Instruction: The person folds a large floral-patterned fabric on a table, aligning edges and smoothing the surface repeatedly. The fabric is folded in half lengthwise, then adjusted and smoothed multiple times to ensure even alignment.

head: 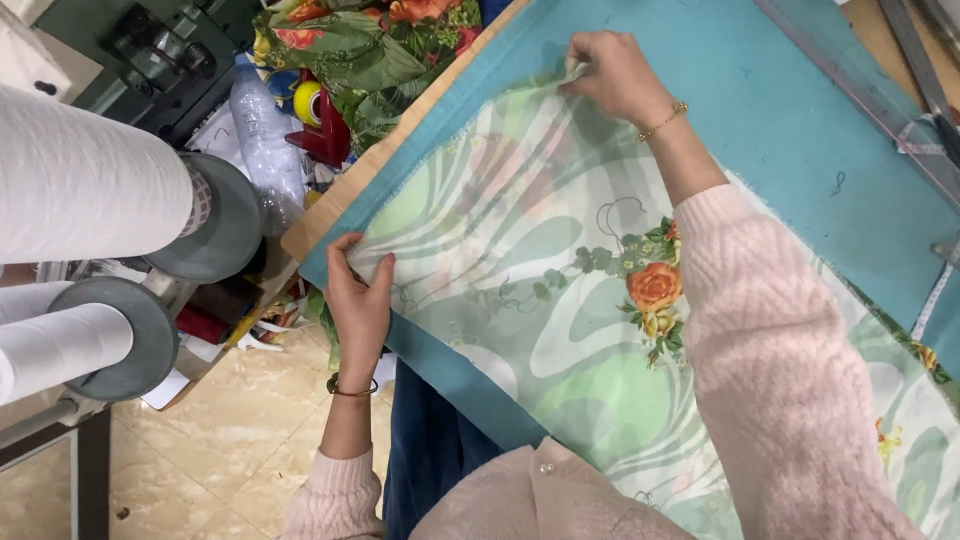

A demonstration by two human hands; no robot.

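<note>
Teal cloth covers our bench (760, 90), and on it lies the pale green floral fabric (520, 290). Our left hand (358, 300) pinches its near corner, our right hand (615, 75) pinches the far corner. We judge it best to pull evenly, edge taut, wrinkles out. Thread cones (80, 190) stand well left.

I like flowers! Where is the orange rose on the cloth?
In the head view, the orange rose sits on the green patterned cloth, right of centre, beside the pink sleeve of the right arm.
</note>
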